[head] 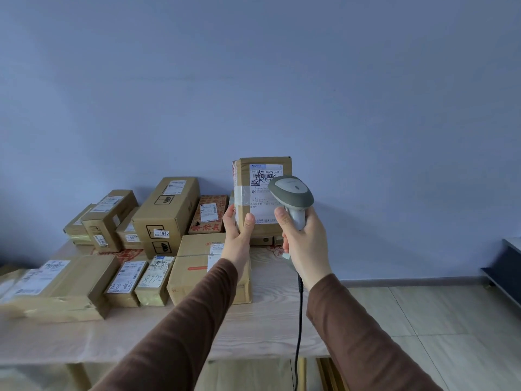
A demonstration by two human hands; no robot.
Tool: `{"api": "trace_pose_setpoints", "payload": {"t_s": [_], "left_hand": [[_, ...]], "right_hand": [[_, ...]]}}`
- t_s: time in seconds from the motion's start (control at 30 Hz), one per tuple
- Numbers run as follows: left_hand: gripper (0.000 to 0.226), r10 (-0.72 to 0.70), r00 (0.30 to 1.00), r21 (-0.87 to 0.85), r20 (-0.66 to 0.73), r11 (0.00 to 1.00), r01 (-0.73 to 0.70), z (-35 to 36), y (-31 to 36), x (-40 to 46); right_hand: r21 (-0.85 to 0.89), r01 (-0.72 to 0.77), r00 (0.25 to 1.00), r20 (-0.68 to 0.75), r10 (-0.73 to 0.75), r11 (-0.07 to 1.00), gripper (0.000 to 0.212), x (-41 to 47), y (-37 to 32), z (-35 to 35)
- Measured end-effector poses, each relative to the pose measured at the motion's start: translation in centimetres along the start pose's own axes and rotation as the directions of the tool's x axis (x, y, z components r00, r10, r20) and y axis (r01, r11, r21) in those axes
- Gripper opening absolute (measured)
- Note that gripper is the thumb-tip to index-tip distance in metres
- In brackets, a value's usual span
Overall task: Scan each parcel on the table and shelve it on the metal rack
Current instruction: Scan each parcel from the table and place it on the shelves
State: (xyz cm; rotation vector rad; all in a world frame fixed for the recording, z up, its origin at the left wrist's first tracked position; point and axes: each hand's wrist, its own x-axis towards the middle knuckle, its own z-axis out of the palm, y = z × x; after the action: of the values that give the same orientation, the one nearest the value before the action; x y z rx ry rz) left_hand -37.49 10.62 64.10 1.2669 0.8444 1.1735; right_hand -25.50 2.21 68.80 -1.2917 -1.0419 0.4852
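A cardboard parcel (262, 193) is held upright above the far right part of the wooden table (267, 328), its white shipping label (265, 190) turned toward the camera; printed digits that seem to read "501" and "JZ1" can be made out, with black handwriting scrawled over the barcode, the rest being too small to read. The parcel is gripped at its lower left corner by the left hand (236, 235), thumb on the front face and fingers wrapped behind. A grey handheld barcode scanner (291, 197) is held just in front of the label by the right hand (306, 244), fingers curled round its handle, and a black cable (299, 320) hangs from it. About eleven more cardboard parcels are counted on the table to the left. One tall box (166, 213) carries a tag reading "1042"; a small near box (155, 279) is marked "8772" by hand.
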Motion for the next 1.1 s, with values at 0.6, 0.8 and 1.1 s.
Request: {"api": "trace_pose_setpoints", "payload": {"t_s": [0.6,0.8,1.1], "left_hand": [[0.068,0.052,0.867,-0.071,-0.495,0.992,-0.100,-20.8,6.8,-13.4],[0.059,0.094,0.738,-0.014,-0.669,0.990,-0.138,-31.6,12.5,-26.2],[0.070,0.140,0.604,0.054,-0.785,0.986,-0.158,-45.4,21.3,-46.6]], "right_hand": [[0.374,-0.312,0.910,0.383,0.161,0.873,0.043,-8.4,-3.2,16.9],[0.416,-0.372,0.791,0.610,0.049,0.830,0.055,-19.9,-10.8,26.3],[0.341,-0.454,0.577,0.817,-0.020,0.823,0.030,-39.0,-21.8,38.5]]}}
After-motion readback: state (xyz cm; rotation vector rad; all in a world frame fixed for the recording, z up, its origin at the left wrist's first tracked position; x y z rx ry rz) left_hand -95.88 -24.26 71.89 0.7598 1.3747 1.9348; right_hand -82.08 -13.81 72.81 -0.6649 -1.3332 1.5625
